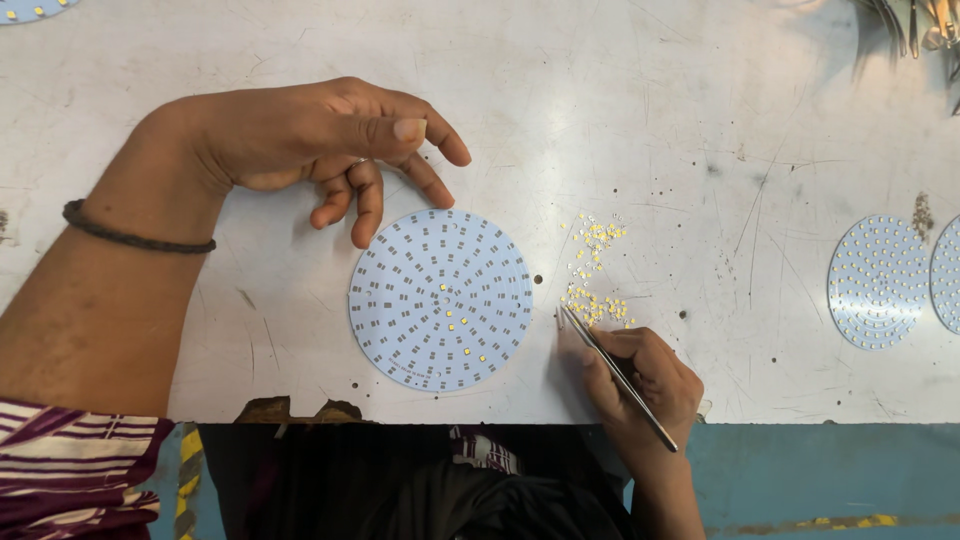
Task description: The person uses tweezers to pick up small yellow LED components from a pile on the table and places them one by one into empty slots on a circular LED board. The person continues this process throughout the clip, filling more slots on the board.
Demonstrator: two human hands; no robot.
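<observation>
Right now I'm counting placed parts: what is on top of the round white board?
On the round white board sit a few small yellow chips near its centre; most pads are bare. The left hand's fingers reach its upper edge. Nothing covers it.

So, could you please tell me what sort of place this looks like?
Probably a lighting assembly bench: a round white circuit board on a scratched grey metal table, loose tiny yellow components, and steel tweezers in the right hand.

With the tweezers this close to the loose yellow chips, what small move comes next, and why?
Probably nudge the tweezers in the right hand a touch right to pinch one chip from the yellow pile. Their tips sit at the pile's left edge, and the round white board, steadied by the left hand, has mostly bare pads.
</observation>
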